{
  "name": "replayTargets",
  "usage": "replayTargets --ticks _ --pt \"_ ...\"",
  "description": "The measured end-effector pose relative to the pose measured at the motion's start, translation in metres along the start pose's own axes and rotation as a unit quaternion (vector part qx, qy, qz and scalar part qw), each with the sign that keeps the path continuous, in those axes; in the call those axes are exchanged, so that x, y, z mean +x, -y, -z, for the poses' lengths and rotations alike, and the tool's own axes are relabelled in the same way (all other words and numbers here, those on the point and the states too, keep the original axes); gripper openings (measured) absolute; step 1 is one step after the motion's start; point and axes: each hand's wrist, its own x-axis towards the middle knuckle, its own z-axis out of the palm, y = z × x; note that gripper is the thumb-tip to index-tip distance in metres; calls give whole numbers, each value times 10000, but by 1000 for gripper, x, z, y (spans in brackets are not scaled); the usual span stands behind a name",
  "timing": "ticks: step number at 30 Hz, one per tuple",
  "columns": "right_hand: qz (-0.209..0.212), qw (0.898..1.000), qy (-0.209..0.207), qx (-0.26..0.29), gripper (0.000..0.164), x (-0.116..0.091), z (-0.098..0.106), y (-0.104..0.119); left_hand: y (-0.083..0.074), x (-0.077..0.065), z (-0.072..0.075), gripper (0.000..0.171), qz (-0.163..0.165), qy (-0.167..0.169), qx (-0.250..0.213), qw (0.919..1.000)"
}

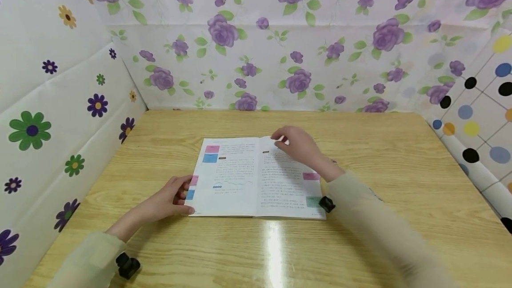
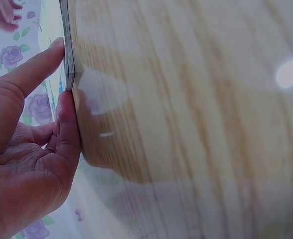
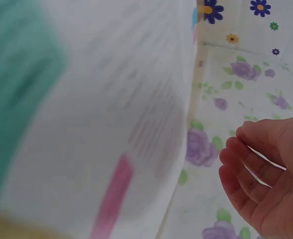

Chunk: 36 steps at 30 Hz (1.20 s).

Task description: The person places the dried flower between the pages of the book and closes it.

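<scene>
An open book (image 1: 236,177) lies on the table, its printed pages marked with pink, blue and green boxes. My left hand (image 1: 172,199) grips its lower left corner, thumb at the front edge and fingers bent along the side. In the left wrist view, the thumb and a finger of that hand (image 2: 37,149) meet the thin page stack (image 2: 68,64). Over the top of the right page is my right hand (image 1: 300,146), its fingers loosely bent. The right wrist view shows nothing in that hand (image 3: 275,174), with a gap between it and the blurred page (image 3: 136,124).
The wooden table (image 1: 168,123) extends around the book. Flower-printed sheets (image 1: 224,70) rise behind it and on the left; a dotted sheet (image 1: 480,146) stands on the right. Small black devices are on both sleeves (image 1: 372,217). A thin dark edge (image 1: 375,194) peeks out beside the right sleeve.
</scene>
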Motion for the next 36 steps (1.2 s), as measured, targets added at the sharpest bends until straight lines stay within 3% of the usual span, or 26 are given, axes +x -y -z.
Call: replayTargets --ticks 9,17,24,36 --pt "-630 9977 -237 114 21 -49 11 -36 0 0 0 90 -14 -16 -45 10000" --pt "-850 9958 -320 -116 16 -82 15 -63 -2 0 -1 89 3 -15 -16 10000" --pt "-809 9957 -239 -381 14 -96 13 -79 -4 -1 -1 89 30 -20 2 10000" --pt "-549 9961 2 -689 12 -109 10 -83 -2 -2 -1 89 -120 -23 -125 9998"
